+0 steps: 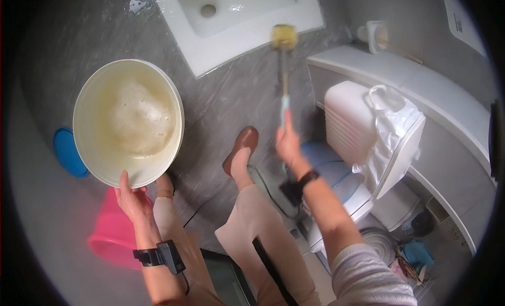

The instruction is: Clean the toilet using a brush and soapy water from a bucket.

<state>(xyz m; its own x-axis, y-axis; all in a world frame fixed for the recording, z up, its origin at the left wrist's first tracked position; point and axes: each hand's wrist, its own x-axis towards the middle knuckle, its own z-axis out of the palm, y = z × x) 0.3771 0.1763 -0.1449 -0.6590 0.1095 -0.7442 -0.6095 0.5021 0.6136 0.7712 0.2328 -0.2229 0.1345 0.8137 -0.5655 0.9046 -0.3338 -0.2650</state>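
My left hand grips the near rim of a large white plastic bucket, which holds cloudy, foamy liquid. Out to the right, my right hand is closed around the pale green handle of a long cleaning brush. The brush's yellow head is blurred and appears near the edge of a white squat toilet or basin set in the floor. Whether the head touches anything cannot be told.
Wet grey tiles surround my feet. A blue lid and a pink bucket are at the left. At the right are a white bin with a plastic bag, a ledge and a blue-lidded container. A dark cable lies by my foot.
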